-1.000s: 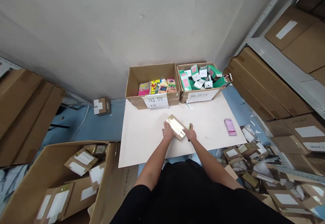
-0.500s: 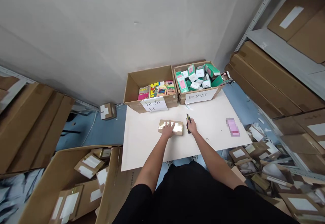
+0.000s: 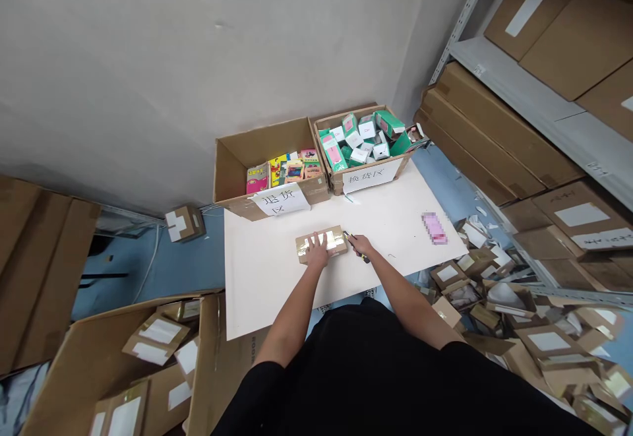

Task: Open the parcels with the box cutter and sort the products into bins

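A small taped cardboard box point(image 3: 336, 239) with a white label lies flat on the white tabletop point(image 3: 262, 291). My left hand point(image 3: 316, 251) rests on top of it, fingers spread over the label. My right hand point(image 3: 361, 246) is closed around a black and yellow utility knife point(image 3: 364, 258). The knife's front end points left and up, at the box's right end; whether the blade touches the cardboard I cannot tell. A pink pixelated item point(image 3: 434, 228) lies at the table's right side.
Behind stand an open carton with colourful booklets point(image 3: 318, 190) and another with green-and-white boxes point(image 3: 336, 184), each bearing a paper sign. A big carton of parcels point(image 3: 210, 357) stands at lower left. Opened boxes point(image 3: 548, 340) litter the right floor, beside shelving point(image 3: 519, 73).
The knife has turned from nearly upright to slanting, its front end now at the box's right edge. My left hand stays on the box. The whole view has shifted rightward.
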Motion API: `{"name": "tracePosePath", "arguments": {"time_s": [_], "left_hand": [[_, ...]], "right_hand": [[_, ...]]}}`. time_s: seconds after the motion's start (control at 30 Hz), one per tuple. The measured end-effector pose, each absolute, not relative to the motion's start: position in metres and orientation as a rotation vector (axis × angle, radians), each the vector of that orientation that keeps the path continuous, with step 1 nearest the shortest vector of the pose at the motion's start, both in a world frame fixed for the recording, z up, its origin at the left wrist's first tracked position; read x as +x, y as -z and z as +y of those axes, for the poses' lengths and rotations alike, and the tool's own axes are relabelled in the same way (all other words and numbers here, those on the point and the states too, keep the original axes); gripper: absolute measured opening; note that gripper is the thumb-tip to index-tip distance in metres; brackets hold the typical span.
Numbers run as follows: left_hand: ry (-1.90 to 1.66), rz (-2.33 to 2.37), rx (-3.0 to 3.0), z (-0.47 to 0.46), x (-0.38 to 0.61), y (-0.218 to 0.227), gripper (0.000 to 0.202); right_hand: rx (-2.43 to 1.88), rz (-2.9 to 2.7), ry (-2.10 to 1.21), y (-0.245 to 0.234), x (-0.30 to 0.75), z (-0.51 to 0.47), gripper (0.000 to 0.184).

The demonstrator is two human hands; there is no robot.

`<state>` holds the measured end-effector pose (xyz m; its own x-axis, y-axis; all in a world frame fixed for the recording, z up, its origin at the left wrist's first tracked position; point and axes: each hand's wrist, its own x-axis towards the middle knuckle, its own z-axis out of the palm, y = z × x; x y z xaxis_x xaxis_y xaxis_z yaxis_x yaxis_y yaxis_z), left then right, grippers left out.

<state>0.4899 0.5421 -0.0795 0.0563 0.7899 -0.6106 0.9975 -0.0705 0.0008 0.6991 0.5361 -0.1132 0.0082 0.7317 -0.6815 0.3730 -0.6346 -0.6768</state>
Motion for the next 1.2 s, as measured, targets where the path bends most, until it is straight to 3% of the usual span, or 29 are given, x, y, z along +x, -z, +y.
{"name": "tracePosePath", "arguments": {"time_s": [0.63,0.87,1.1,1.2], "left_hand": [[0.567,1.767,1.980,0.549,0.486,0.081,0.083],[0.465,1.697,2.014,0.566,0.438,0.069,0.063],[0.543,1.868,1.734,0.519,0.420,0.073,0.077],[0.502,1.739,1.736,0.513,0.422,0.072,0.060]], "right_hand": [[-2.040,-1.260,-1.620,0.113,0.722,0.499,0.045],[-2.169,-0.951,-1.493,0.127,0.662,0.485,0.045],[-2.367,-1.188,-1.241,0.117,0.615,0.572,0.056],[-2.341,-1.357,-1.202,0.102,0.603,0.619,0.050]]}}
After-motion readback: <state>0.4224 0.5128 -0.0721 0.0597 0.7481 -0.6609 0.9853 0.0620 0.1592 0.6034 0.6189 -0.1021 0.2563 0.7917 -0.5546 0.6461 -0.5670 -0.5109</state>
